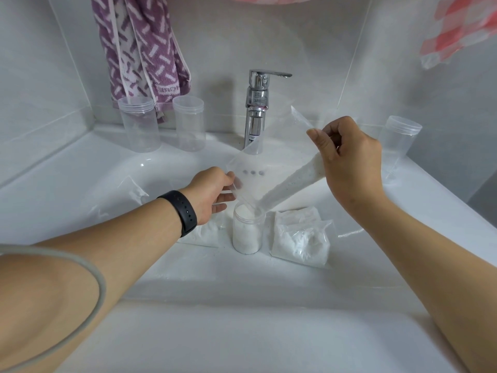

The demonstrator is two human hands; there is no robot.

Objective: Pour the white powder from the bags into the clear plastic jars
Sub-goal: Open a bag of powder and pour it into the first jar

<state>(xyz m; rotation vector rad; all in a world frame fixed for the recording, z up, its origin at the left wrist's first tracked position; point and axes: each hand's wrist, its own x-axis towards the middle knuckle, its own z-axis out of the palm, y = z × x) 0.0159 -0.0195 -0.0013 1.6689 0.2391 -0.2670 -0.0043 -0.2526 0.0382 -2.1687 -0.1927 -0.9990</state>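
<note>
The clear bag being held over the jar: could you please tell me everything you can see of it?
The held bag is thin, clear plastic with three dark dots on its face. It is tilted, one corner pointing down into the open jar standing on the white sink. White powder lies banked along its lower right edge, running toward that corner. The left hand pinches the bag's left corner; the right hand grips its raised right side. It hangs in front of the chrome tap.

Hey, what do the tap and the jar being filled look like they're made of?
Tap: likely chromed metal, since it is mirror-bright with sharp reflections. Jar: looks like clear, slightly frosted plastic, because the white powder shows through its wall.
</note>
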